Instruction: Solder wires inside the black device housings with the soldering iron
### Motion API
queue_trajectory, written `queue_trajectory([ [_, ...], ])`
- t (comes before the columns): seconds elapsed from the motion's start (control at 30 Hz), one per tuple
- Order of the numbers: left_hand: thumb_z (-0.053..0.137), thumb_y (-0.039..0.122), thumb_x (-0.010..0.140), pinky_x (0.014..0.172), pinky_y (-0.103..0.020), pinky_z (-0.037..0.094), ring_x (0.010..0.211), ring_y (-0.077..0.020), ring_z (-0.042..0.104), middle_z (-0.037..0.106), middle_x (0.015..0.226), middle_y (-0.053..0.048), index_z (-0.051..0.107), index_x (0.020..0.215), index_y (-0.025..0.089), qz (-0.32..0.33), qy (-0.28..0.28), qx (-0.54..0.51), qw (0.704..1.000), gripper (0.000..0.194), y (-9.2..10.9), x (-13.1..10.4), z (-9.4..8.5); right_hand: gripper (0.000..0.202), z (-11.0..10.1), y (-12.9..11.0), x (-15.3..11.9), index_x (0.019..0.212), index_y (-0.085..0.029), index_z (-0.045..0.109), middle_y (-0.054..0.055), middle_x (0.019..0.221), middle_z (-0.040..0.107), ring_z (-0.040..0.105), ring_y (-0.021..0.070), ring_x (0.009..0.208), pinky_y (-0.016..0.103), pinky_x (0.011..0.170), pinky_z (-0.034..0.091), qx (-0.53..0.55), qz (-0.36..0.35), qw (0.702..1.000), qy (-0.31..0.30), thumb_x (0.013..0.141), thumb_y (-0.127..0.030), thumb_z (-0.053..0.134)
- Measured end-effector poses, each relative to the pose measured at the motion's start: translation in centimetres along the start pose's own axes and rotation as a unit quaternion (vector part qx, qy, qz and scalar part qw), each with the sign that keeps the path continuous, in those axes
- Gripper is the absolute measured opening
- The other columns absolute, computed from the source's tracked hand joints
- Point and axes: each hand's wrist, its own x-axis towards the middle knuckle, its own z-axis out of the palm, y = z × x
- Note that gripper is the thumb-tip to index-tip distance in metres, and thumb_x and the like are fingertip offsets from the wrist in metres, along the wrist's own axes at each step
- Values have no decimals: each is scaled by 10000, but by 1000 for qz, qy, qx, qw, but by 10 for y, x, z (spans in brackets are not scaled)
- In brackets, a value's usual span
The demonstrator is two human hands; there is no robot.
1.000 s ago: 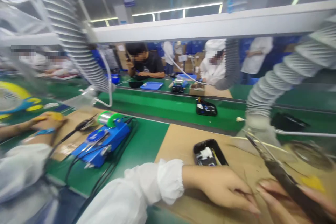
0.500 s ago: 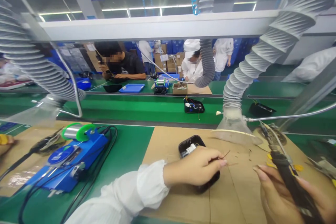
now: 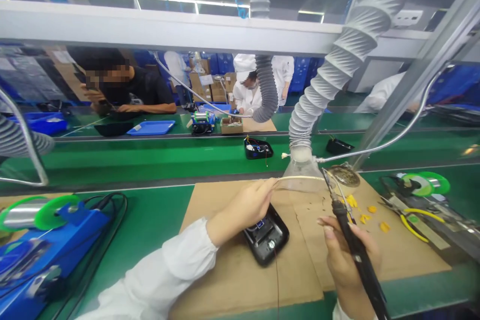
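Observation:
My left hand (image 3: 249,205) reaches over a black plastic housing (image 3: 268,247) lying open on cardboard, with electronic parts inside. Its fingers are pressed together near the rim of the fume hood (image 3: 300,180); what they pinch does not show. My right hand (image 3: 348,255) grips the dark handle of a soldering iron (image 3: 354,247), which has a thin metal tube alongside. The iron's tip points up and away, beside the hood and a round tin (image 3: 344,176) with dark residue. Housing and iron are apart.
Yellow-handled cutters (image 3: 416,217), yellow scraps (image 3: 363,217) and a green solder spool (image 3: 425,183) lie to the right. A blue solder feeder (image 3: 71,240) with cables stands left. Beyond, a second black housing (image 3: 258,148) sits on the green belt (image 3: 187,157). Across it a person (image 3: 138,85) works.
The view has turned right. My left hand has moved up and away across the housing, uncovering its near end. Thin wires seen at its fingertips before no longer show. The iron stays in my right hand.

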Motion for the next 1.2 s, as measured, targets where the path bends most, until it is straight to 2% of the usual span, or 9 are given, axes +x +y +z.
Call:
queue_trajectory([
  [0.1, 414, 182, 1008, 873, -403, 589, 1059, -251, 704, 702, 1194, -168, 482, 1359, 144, -39, -24, -43, 998, 360, 5, 1, -4, 498, 17, -9, 11, 1233, -232, 511, 87, 1061, 776, 781, 238, 857, 453, 815, 659, 50, -17, 998, -35, 826, -59, 740],
  [0.23, 462, 271, 1005, 746, -344, 541, 827, -201, 675, 693, 958, -80, 479, 1301, 162, -84, -82, -109, 987, 317, 12, 2, -13, 485, 32, -18, 18, 1249, -242, 506, 70, 1048, 773, 781, 225, 862, 430, 821, 659, 60, -32, 996, -51, 852, -46, 704],
  [0.4, 448, 350, 1009, 709, -300, 475, 756, -145, 533, 576, 917, -22, 439, 1151, 177, -121, -123, -213, 962, 224, 13, 3, -23, 456, 28, -14, 8, 1251, -229, 518, 67, 1029, 772, 776, 209, 837, 412, 808, 656, 40, -15, 997, -58, 865, -54, 687],
  [0.53, 342, 394, 1058, 823, -315, 467, 852, -148, 503, 528, 940, -16, 489, 963, 187, -105, -171, -254, 946, 272, 10, 7, -31, 469, 21, -11, 1, 1273, -227, 512, 77, 1051, 771, 771, 218, 864, 450, 837, 645, 41, -5, 997, -70, 865, -78, 688],
  [0.7, 381, 352, 1053, 880, -336, 459, 904, -175, 502, 477, 910, -31, 618, 854, 155, -54, -224, -140, 963, 368, 3, 13, -38, 471, 10, -18, 0, 1290, -243, 515, 74, 1061, 772, 766, 227, 864, 466, 820, 639, 26, -13, 997, -78, 868, -97, 664],
  [0.87, 454, 245, 1025, 800, -325, 483, 860, -185, 578, 594, 942, -80, 706, 952, 117, -34, -297, -7, 954, 292, -10, 18, -32, 397, -14, -24, -11, 1245, -252, 600, 54, 995, 779, 762, 233, 794, 460, 760, 641, 7, -11, 995, -95, 873, -143, 685],
  [0.97, 444, 228, 1033, 810, -327, 499, 870, -192, 614, 654, 964, -100, 704, 959, 113, 6, -312, 38, 949, 294, -22, 21, -25, 300, -30, -19, -18, 1195, -249, 663, 54, 843, 762, 738, 241, 653, 435, 627, 644, 0, -3, 994, -107, 965, -435, 610],
  [1.07, 451, 241, 1038, 795, -323, 502, 826, -185, 626, 682, 923, -86, 679, 908, 124, 39, -325, 51, 943, 288, -29, 24, -20, 545, -39, -17, -19, 1105, -218, 727, 96, 825, 753, 750, 277, 702, 418, 610, 646, -41, 10, 992, -121, 950, -685, 491],
  [1.2, 441, 232, 1045, 786, -324, 499, 817, -189, 625, 685, 915, -83, 653, 911, 125, 67, -351, 44, 933, 273, -29, 25, -23, 334, -31, -24, -13, 1077, -205, 744, 94, 855, 751, 749, 259, 781, 351, 626, 625, -46, 33, 981, -188, 970, -482, 591],
])
